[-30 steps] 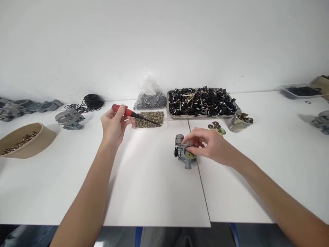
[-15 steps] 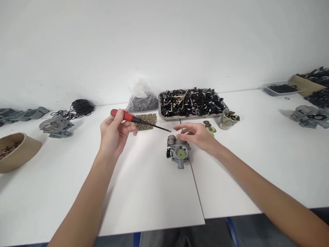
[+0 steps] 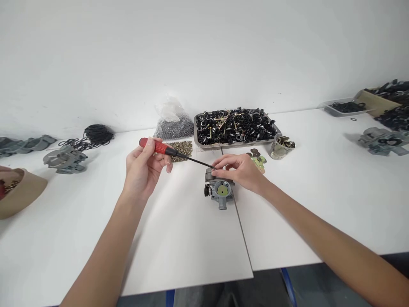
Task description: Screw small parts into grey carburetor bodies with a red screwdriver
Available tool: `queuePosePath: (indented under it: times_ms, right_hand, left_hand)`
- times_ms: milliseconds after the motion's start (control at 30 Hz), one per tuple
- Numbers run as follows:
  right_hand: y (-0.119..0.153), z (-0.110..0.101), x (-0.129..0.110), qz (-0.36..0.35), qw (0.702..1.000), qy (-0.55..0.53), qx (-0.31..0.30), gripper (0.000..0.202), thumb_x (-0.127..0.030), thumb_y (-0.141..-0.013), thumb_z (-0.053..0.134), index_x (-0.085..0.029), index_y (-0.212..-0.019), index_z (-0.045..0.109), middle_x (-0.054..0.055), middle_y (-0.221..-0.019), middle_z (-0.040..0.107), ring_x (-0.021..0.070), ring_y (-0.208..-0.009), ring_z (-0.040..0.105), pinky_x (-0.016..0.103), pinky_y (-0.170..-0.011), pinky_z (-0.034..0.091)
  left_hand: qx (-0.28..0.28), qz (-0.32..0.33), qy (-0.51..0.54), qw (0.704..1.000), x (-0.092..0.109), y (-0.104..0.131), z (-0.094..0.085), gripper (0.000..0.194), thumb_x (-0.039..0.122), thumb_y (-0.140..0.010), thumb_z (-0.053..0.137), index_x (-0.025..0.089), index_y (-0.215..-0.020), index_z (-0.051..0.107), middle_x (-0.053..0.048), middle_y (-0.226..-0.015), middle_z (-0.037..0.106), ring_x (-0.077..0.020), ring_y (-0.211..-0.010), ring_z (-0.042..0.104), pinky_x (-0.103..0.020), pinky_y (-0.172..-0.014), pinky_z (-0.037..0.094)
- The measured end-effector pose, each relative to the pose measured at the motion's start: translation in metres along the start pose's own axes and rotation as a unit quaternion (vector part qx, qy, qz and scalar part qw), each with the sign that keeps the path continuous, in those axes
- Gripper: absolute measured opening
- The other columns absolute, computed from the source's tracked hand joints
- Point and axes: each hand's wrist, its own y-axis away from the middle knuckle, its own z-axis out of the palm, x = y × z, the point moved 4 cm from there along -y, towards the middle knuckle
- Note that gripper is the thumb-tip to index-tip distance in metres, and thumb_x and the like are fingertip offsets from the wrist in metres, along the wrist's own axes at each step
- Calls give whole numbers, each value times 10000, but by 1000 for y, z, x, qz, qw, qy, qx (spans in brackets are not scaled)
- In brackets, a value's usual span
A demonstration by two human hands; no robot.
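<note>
My left hand (image 3: 143, 168) grips a screwdriver (image 3: 159, 147) by its red and black handle, the dark shaft slanting down to the right. At the shaft's end, the fingers of my right hand (image 3: 238, 170) are pinched together around the tip. A tiny screw showed on that tip a moment ago; the fingers now hide it. Just below them a grey metal carburetor (image 3: 220, 194) stands on the table, with a brass-coloured disc (image 3: 223, 190) in its round bore and a black fitting on its left side.
Behind are a tray (image 3: 236, 146) of black parts, a bag of small metal pieces (image 3: 175, 123), brass screws (image 3: 183, 149), a cup of discs (image 3: 283, 147) and loose discs (image 3: 259, 161). More carburetors (image 3: 65, 160) stand left and right. A tan bowl (image 3: 28, 192) sits far left.
My right fingers have closed onto the screwdriver's tip, where they were apart from it before. The left hand still holds the screwdriver. Something red now shows in the tan bowl.
</note>
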Motion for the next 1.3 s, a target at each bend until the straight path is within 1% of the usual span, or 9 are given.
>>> queuePosePath:
  times_ms: [167,567,733,800,900,1000,1100,1233,1300]
  right_hand:
    - [2,1,-5,-17,999,36,1,215,-398,-709,821,-191,-746,774,60,-981,719,109,-680,576,271,-611,457]
    - [5,-2,-12,-29,997,77,-8,125,-320,-762,771,-195,-769,769,50,-979,712,129,-763,613,279,-680,502]
    - [6,-5,-15,-30,995,95,-11,95,-292,-763,763,-197,-759,764,39,-984,712,118,-733,608,277,-669,510]
    - [8,-7,-19,-34,994,102,-20,85,-282,-764,762,-200,-745,757,31,-979,711,117,-735,610,274,-669,510]
    - [11,-10,-26,-39,993,106,-33,71,-269,-777,749,-210,-738,750,17,-973,705,120,-744,617,276,-660,501]
    - [14,-17,-30,-50,992,114,-7,59,-272,-772,754,-227,-734,749,11,-999,696,129,-760,614,295,-675,497]
    - [15,-26,-29,-56,992,114,26,62,-298,-745,788,-249,-721,759,13,-1067,681,147,-802,614,315,-689,491]
    - [15,-30,-21,-38,995,94,-4,97,-349,-732,817,-263,-717,775,25,-1081,670,177,-882,630,347,-762,497]
    - [16,-27,-20,-36,995,85,-32,112,-365,-734,822,-262,-726,778,27,-1083,666,183,-911,634,366,-825,499]
  left_hand:
    - [-3,10,-14,1000,1,2,1,257,397,-883,646,141,-901,653,-53,-729,636,-114,-477,567,-262,-390,483]
    - [-12,47,-33,998,8,8,8,254,371,-842,691,121,-866,651,-47,-703,645,-129,-451,584,-275,-373,478]
    - [-18,54,-32,998,13,12,12,269,378,-825,710,119,-856,641,-43,-710,656,-127,-447,587,-277,-365,481]
    - [-30,73,-45,996,21,11,20,236,355,-834,705,132,-808,633,-36,-711,653,-123,-443,587,-277,-354,474]
    - [-64,109,-90,988,43,7,45,215,303,-832,715,153,-720,609,-12,-682,636,-113,-421,577,-274,-326,458]
    - [-109,162,-140,971,66,4,78,211,275,-822,733,161,-692,612,14,-652,622,-88,-408,563,-237,-312,426]
    - [-140,219,-164,952,78,7,101,172,246,-828,732,165,-705,642,21,-658,619,-53,-421,549,-197,-322,404]
    - [-214,286,-156,921,78,17,112,40,144,-809,727,172,-783,714,-23,-780,658,-84,-478,589,-235,-325,438]
    - [-244,299,-149,910,77,19,113,79,92,-810,700,154,-840,739,-48,-836,667,-122,-542,637,-250,-332,455]
